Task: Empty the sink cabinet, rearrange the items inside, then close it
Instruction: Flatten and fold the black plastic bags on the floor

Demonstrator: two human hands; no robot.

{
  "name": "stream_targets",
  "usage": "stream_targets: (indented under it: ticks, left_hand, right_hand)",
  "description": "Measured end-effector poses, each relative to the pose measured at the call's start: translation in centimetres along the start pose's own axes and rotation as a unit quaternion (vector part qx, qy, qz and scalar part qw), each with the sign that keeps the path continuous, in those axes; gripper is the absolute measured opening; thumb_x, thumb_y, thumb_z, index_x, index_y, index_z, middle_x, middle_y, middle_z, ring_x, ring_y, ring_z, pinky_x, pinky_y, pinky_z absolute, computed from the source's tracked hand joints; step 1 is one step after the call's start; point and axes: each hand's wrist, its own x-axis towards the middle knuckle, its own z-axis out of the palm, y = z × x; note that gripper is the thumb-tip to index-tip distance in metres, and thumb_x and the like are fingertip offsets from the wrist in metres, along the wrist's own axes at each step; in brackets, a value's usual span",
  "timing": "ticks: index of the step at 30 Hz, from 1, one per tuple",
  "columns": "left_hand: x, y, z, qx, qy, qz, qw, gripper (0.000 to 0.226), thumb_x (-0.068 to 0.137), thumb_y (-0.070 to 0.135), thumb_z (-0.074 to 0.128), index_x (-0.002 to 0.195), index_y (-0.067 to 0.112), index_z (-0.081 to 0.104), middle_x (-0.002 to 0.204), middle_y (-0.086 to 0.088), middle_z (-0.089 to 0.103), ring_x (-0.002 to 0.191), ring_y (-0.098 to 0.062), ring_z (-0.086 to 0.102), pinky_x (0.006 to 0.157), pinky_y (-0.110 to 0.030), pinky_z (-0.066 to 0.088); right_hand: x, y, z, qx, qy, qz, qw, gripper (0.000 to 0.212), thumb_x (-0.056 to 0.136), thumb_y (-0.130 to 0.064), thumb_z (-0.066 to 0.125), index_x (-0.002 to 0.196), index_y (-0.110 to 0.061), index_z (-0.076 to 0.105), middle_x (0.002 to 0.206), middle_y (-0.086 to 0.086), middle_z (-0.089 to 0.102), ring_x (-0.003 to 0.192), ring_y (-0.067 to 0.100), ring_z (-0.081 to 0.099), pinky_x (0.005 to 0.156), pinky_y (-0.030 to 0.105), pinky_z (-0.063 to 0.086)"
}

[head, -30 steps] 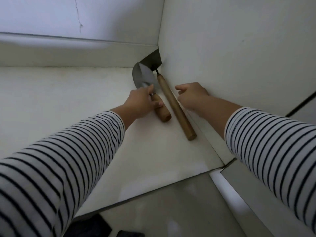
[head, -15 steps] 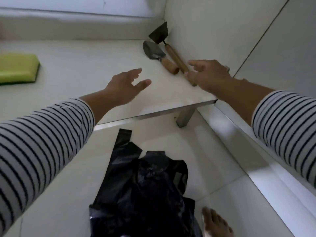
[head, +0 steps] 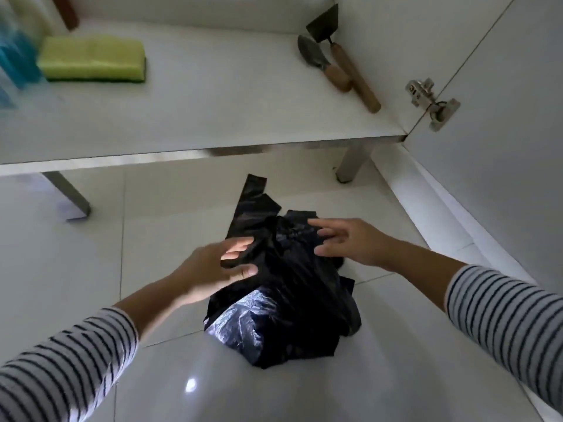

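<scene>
Black plastic bag point(head: 283, 303), crumpled and glossy, lying on the pale floor tiles point(head: 91, 239) just in front of the cabinet shelf point(head: 213, 117); loose handle strips sticking up toward the shelf. Left hand point(head: 213, 269) touching its left edge, fingers loosely spread, gripping nothing. Right hand point(head: 344, 242) hovering over its top, fingers spread wide. Trowel point(head: 323, 65) and hoe point(head: 350, 62) lying side by side in the shelf's right corner; green sponge point(head: 94, 59) sitting well apart at left.

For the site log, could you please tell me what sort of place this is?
Probably a home kitchen, at an open cabinet: a hinged door, a green sponge on the cabinet floor, and glossy floor tiles.
</scene>
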Motion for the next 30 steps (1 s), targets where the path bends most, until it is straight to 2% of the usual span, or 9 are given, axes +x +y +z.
stream_targets:
  ticks: [4, 7, 10, 13, 17, 20, 23, 27, 30]
  left_hand:
    - [-1.5, -0.6, 3.5, -0.004, -0.008, -0.015, 1.0, 0.079, 0.053, 0.058, 0.075, 0.123, 0.06, 0.039, 0.128, 0.023, 0.051, 0.118, 0.004, 0.046, 0.098, -0.022, 0.039]
    - [-1.3, 0.1, 5.5, -0.004, 0.028, -0.001, 1.0, 0.074, 0.065, 0.035, 0.082, 0.122, 0.061, 0.041, 0.118, 0.028, 0.056, 0.111, 0.013, 0.05, 0.094, -0.01, 0.037]
    - [-1.6, 0.7, 6.5, 0.01, 0.073, -0.008, 0.997, 0.069, 0.068, 0.029, 0.081, 0.118, 0.061, 0.045, 0.104, 0.032, 0.057, 0.099, 0.024, 0.048, 0.084, -0.001, 0.036]
    - [-2.0, 1.8, 7.2, 0.056, 0.137, -0.015, 0.989, 0.058, 0.073, 0.025, 0.077, 0.11, 0.06, 0.049, 0.093, 0.026, 0.061, 0.087, 0.017, 0.055, 0.071, 0.001, 0.038]
    - [-3.2, 3.3, 7.5, 0.066, 0.21, -0.024, 0.975, 0.05, 0.075, 0.022, 0.075, 0.107, 0.054, 0.055, 0.087, 0.019, 0.066, 0.083, 0.01, 0.058, 0.07, -0.002, 0.037]
    - [-3.7, 4.7, 6.8, 0.04, 0.274, -0.03, 0.96, 0.045, 0.078, 0.022, 0.073, 0.109, 0.048, 0.056, 0.089, 0.019, 0.066, 0.083, 0.008, 0.061, 0.076, -0.011, 0.041]
    - [-3.8, 6.6, 5.2, 0.013, 0.339, -0.035, 0.94, 0.047, 0.08, 0.02, 0.07, 0.119, 0.041, 0.052, 0.094, 0.008, 0.068, 0.084, 0.001, 0.064, 0.08, -0.021, 0.05]
    - [-4.6, 9.6, 2.5, -0.019, 0.388, -0.02, 0.921, 0.058, 0.081, 0.012, 0.07, 0.129, 0.033, 0.046, 0.089, -0.006, 0.068, 0.08, -0.005, 0.064, 0.079, -0.019, 0.048]
    - [-5.1, 11.5, 0.4, -0.033, 0.409, 0.005, 0.912, 0.046, 0.082, 0.006, 0.067, 0.118, 0.028, 0.05, 0.081, -0.002, 0.069, 0.072, -0.001, 0.065, 0.071, -0.014, 0.046]
  right_hand:
    - [-0.3, 1.8, 2.7, 0.009, -0.072, -0.038, 0.997, 0.068, 0.08, -0.023, 0.073, 0.137, -0.039, 0.041, 0.14, 0.003, 0.048, 0.117, 0.012, 0.055, 0.09, 0.018, 0.046]
    - [-0.5, 3.8, 4.0, 0.015, -0.095, -0.063, 0.993, 0.068, 0.078, -0.022, 0.074, 0.134, -0.043, 0.042, 0.138, -0.001, 0.049, 0.114, 0.011, 0.057, 0.094, 0.023, 0.047]
    - [-0.4, 5.5, 4.7, 0.02, -0.091, -0.078, 0.993, 0.069, 0.076, -0.024, 0.076, 0.133, -0.044, 0.043, 0.134, -0.001, 0.052, 0.109, 0.01, 0.059, 0.096, 0.026, 0.048]
    - [-0.3, 6.3, 5.1, 0.034, -0.091, -0.095, 0.991, 0.073, 0.075, -0.024, 0.077, 0.136, -0.04, 0.041, 0.131, 0.0, 0.054, 0.108, 0.01, 0.059, 0.097, 0.028, 0.047]
    - [-0.1, 5.9, 6.4, 0.077, -0.098, -0.164, 0.979, 0.079, 0.074, -0.017, 0.078, 0.139, -0.036, 0.037, 0.127, 0.002, 0.059, 0.108, 0.008, 0.06, 0.095, 0.021, 0.047]
    - [-0.2, 5.6, 6.8, 0.134, -0.095, -0.219, 0.962, 0.083, 0.073, -0.012, 0.079, 0.135, -0.044, 0.035, 0.12, 0.002, 0.064, 0.103, 0.01, 0.064, 0.094, 0.025, 0.05]
    - [-0.8, 5.4, 6.3, 0.135, -0.071, -0.281, 0.948, 0.082, 0.076, -0.006, 0.074, 0.128, -0.055, 0.034, 0.112, -0.005, 0.067, 0.099, 0.008, 0.066, 0.092, 0.024, 0.05]
    - [-1.4, 4.6, 4.6, 0.12, -0.056, -0.341, 0.931, 0.079, 0.08, 0.002, 0.067, 0.13, -0.051, 0.037, 0.113, -0.013, 0.066, 0.1, 0.012, 0.066, 0.09, 0.021, 0.05]
    - [-1.6, 3.0, 3.0, 0.076, -0.052, -0.389, 0.917, 0.068, 0.081, -0.001, 0.067, 0.127, -0.046, 0.045, 0.121, -0.037, 0.053, 0.119, 0.009, 0.053, 0.092, 0.011, 0.044]
